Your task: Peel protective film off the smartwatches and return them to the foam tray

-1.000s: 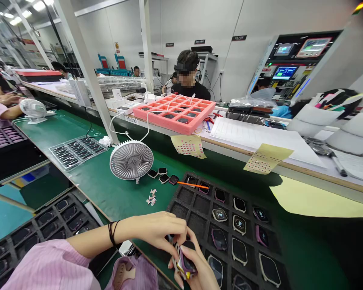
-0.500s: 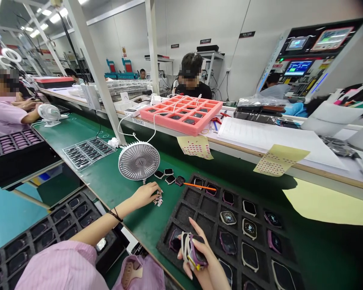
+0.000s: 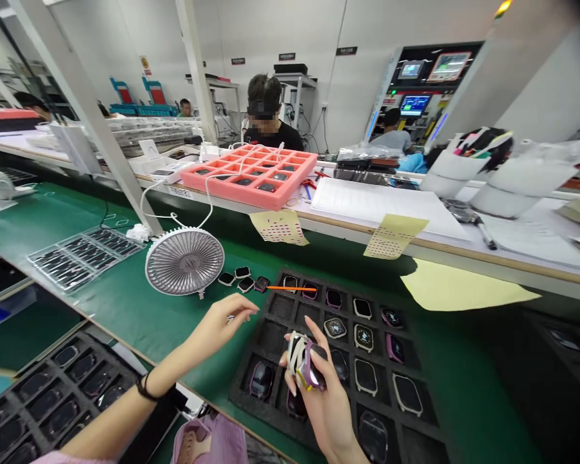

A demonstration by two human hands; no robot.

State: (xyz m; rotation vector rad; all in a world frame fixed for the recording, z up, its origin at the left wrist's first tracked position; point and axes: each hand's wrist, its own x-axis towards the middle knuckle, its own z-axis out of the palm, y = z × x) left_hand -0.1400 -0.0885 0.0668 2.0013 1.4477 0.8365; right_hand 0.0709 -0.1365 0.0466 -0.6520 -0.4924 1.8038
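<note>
My right hand (image 3: pixel 319 386) is shut on a purple-framed smartwatch body (image 3: pixel 309 366) wrapped in white and yellow strips, holding it above a black foam tray (image 3: pixel 256 341). Several watch bodies sit in that tray's square cells, and some cells show bare foam. My left hand (image 3: pixel 217 327) rests just left of the tray, its fingers close together above a small pile of white pieces (image 3: pixel 231 318). The hand hides most of the pile. I cannot tell whether its fingertips hold a piece.
A round white desk fan (image 3: pixel 183 261) and several small black squares (image 3: pixel 244 281) stand beyond my left hand on the green mat. An orange stick (image 3: pixel 292 289) lies across the tray. A pink foam tray (image 3: pixel 249 193) sits on the shelf ahead, with a person working beyond it.
My left hand has left the watch and moved over the white pieces. My right hand still holds the watch, and the view has swung left.
</note>
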